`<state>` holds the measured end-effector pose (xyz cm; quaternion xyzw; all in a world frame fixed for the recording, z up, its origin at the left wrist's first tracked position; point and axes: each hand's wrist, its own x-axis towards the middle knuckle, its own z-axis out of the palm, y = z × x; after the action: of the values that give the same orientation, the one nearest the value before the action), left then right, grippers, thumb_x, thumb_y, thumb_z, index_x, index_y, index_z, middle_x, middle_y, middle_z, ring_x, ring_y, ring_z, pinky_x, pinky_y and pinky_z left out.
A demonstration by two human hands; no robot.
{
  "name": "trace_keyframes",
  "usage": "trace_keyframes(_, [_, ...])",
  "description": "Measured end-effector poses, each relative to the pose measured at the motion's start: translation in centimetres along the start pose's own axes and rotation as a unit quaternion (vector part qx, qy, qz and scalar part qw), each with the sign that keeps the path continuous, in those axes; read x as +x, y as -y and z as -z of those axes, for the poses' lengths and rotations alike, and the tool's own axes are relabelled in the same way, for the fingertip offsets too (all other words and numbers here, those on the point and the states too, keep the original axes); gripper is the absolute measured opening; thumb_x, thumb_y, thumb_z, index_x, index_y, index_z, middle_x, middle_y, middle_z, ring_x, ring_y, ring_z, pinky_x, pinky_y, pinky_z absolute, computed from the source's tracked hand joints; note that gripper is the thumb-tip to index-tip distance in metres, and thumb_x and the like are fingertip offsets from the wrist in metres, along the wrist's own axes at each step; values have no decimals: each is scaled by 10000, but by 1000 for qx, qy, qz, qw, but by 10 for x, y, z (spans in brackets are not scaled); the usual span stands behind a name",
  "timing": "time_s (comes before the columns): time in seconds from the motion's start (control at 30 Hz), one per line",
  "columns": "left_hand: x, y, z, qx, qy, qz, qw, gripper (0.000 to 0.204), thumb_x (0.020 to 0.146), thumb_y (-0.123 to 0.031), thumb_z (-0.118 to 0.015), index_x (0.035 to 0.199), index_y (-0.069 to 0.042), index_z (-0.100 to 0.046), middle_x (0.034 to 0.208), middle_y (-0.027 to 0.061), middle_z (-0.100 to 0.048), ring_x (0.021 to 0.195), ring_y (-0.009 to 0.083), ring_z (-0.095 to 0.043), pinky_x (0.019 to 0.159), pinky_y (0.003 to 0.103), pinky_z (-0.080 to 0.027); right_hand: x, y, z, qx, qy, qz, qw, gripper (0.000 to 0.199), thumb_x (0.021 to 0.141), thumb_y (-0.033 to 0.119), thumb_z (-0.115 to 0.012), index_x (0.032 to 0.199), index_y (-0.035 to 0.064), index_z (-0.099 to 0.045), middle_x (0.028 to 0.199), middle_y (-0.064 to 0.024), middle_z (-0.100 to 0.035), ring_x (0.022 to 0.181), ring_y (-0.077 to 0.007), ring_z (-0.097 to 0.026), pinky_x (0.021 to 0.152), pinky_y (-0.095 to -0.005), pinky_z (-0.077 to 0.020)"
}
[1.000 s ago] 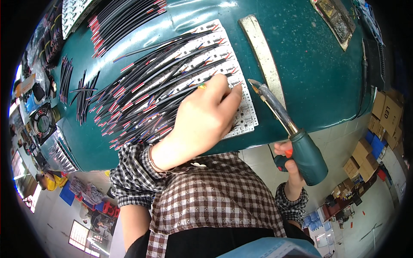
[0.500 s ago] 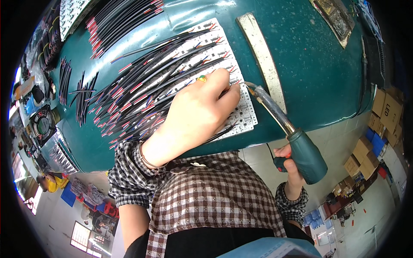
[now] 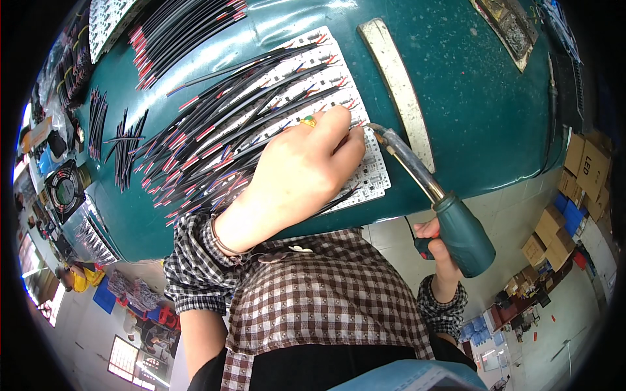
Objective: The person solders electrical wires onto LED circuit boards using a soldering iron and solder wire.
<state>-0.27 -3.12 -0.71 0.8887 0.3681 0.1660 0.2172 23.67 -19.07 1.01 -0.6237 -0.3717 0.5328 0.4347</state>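
Observation:
My left hand (image 3: pixel 303 163) rests over a white circuit board panel (image 3: pixel 375 166), thumb and forefinger pinched on a thin wire at its right edge. A bit of red wire end (image 3: pixel 360 122) shows past the fingertips; the rest lies under the hand. My right hand (image 3: pixel 443 254) grips a soldering gun (image 3: pixel 464 234) with a dark green body and a long metal barrel. Its bent tip touches or nearly touches the board beside the pinched wire. Many black-sleeved wires (image 3: pixel 215 137) with red and blue ends fan leftward from the panel.
A worn pale metal strip (image 3: pixel 399 91) lies right of the panel on the green tabletop (image 3: pixel 469 124). A bundle of black wires (image 3: pixel 186 39) lies at the far left, with smaller piles (image 3: pixel 127 150) nearer. A stained tray (image 3: pixel 505 29) sits far right; a small fan (image 3: pixel 65 188) stands left.
The soldering gun has shifted slightly left and up, bringing its tip from just off the panel's edge to the pinched wire's end. My left hand has barely moved.

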Motion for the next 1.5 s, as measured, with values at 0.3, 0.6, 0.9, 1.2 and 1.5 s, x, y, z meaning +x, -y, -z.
trace_keyframes(0.3, [0, -1, 0, 9, 0, 1, 1000, 277, 735, -18, -702, 1011, -33, -686, 795, 55, -511, 622, 202, -544, 504, 320, -446, -2, 6, 0, -30, -2, 1, 1000, 470, 758, 169, -829, 1094, -82, -616, 873, -119, -714, 852, -180, -696, 801, -321, -559])
trace_keyframes(0.6, [0, 1, -1, -6, 3, 3, 1000, 285, 731, -4, -696, 1015, -32, -687, 796, 55, -513, 627, 202, -550, 509, 316, -454, 0, 12, -4, -8, -21, 1, 1000, 469, 769, 169, -822, 1099, -80, -601, 907, -141, -703, 867, -223, -697, 826, -356, -561])
trace_keyframes(0.9, [5, -7, 5, 69, 26, -27, 997, 259, 764, -43, -661, 1022, -30, -686, 814, 59, -500, 589, 180, -526, 484, 305, -440, 0, 6, -4, 36, -12, -9, 999, 403, 758, 128, -823, 1037, -72, -611, 858, -131, -696, 806, -193, -691, 788, -336, -575])
trace_keyframes(1.2, [6, -9, 6, 43, 24, -25, 998, 303, 744, -24, -634, 1044, -8, -670, 825, 70, -492, 583, 184, -519, 491, 301, -434, -3, 4, 0, -37, -4, -1, 999, 405, 758, 168, -827, 1025, -67, -633, 823, -109, -700, 785, -189, -698, 763, -329, -568])
trace_keyframes(1.5, [5, -9, 5, 51, 21, -30, 998, 307, 744, -20, -637, 1049, 2, -668, 815, 73, -486, 573, 182, -508, 483, 301, -426, 1, 15, -5, -25, -29, 18, 999, 474, 764, 197, -826, 1097, -63, -611, 902, -129, -706, 831, -202, -697, 758, -304, -550])
